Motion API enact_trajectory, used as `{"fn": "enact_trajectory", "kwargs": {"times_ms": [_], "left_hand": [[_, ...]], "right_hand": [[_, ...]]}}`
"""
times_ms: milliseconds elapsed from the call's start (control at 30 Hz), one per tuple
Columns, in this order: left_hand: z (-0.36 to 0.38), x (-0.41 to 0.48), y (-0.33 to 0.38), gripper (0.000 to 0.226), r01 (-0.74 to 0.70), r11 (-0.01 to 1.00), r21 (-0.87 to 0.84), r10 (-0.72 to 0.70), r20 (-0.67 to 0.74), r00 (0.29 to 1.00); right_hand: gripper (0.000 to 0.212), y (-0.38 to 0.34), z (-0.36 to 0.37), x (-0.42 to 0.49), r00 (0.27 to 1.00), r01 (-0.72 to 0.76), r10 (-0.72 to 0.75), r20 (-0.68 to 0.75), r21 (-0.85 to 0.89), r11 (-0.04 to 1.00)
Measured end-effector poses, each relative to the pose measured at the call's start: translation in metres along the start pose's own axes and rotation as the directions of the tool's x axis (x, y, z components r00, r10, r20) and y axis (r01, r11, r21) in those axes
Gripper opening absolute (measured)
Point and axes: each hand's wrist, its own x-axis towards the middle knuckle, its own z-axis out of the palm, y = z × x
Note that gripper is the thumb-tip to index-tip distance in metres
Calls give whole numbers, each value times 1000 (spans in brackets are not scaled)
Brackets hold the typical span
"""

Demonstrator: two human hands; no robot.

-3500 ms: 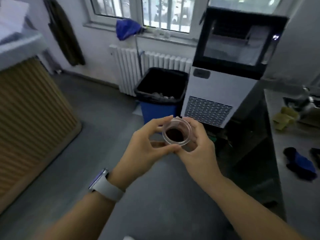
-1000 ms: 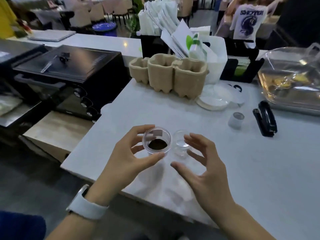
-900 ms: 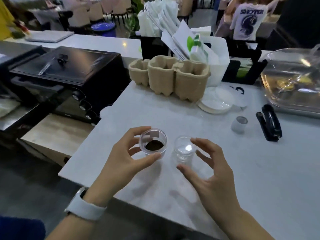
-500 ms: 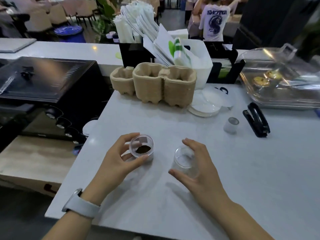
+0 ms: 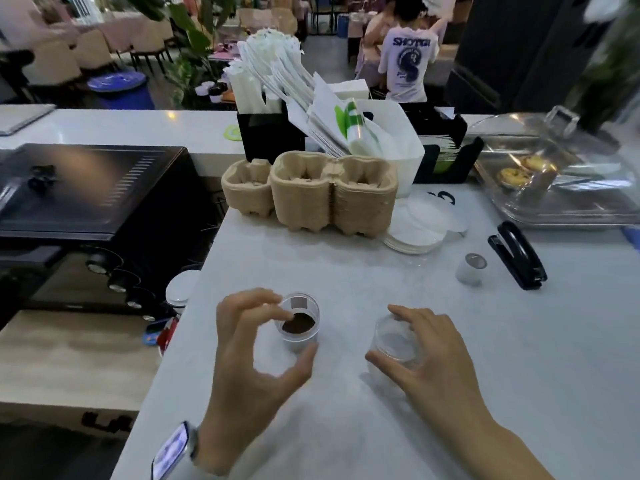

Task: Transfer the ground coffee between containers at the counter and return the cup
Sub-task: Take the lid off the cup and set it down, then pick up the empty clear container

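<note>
A small clear cup holding ground coffee (image 5: 300, 337) stands on the white counter (image 5: 346, 271). My left hand (image 5: 249, 375) curls around it, index fingertip on its rim and thumb against its lower wall. To its right sits an empty clear cup (image 5: 393, 341), about a hand's width away. My right hand (image 5: 436, 362) grips this one from the right, fingers over the rim and thumb at its lower left. Both cups are upright.
Cardboard cup carriers (image 5: 311, 192) and a stack of white lids (image 5: 419, 223) stand behind the cups. A small white canister (image 5: 471, 268) and a black stapler (image 5: 517, 254) lie to the right. A black oven (image 5: 93, 202) sits beyond the counter's left edge. A covered pastry tray (image 5: 561, 178) is at the far right.
I turned from the back room to the counter. The two cups, held together before, came apart. Both went down onto the counter, and the empty one moved right in my right hand.
</note>
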Motion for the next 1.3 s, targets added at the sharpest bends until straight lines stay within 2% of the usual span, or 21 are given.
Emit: {"fn": "enact_trajectory", "kwargs": {"times_ms": [33, 100, 167, 233, 400, 633, 833, 1000, 1200, 1300], "left_hand": [[7, -6, 9, 40, -73, 996, -42, 72, -11, 997], [26, -16, 23, 50, -59, 988, -140, 77, 127, 989], [46, -22, 32, 73, 94, 981, -171, -23, 377, 926], [62, -24, 32, 83, 212, 960, -181, -103, 477, 873], [73, -14, 19, 75, 378, 900, -219, -256, 437, 862], [75, -2, 13, 74, 408, 877, -255, -257, 468, 846], [74, 0, 7, 79, 419, 875, -245, -256, 500, 827], [77, -4, 2, 82, 408, 880, -244, -257, 478, 840], [80, -9, -2, 76, 395, 893, -214, -260, 471, 843], [81, -12, -6, 77, 408, 895, -181, -282, 481, 830]], "right_hand": [[63, -3, -3, 1, 999, 27, -27, -22, -33, 999], [62, -9, -12, 1, 999, 51, -51, -8, -1, 999], [55, -15, -19, 0, 997, 70, -73, 35, 95, 993], [51, -18, -23, 0, 988, 111, -123, 92, 125, 986], [52, -15, -32, 4, 969, 104, -127, 213, 113, 988], [44, -10, -33, 15, 932, 235, -250, 264, 88, 968], [49, -5, -38, 23, 870, 340, -326, 369, 29, 940], [56, -7, -32, 30, 922, 293, -253, 294, -99, 951], [44, -2, -41, 29, 870, 352, -348, 348, 54, 934], [45, 8, -47, 32, 907, 270, -311, 283, 175, 947]]}}
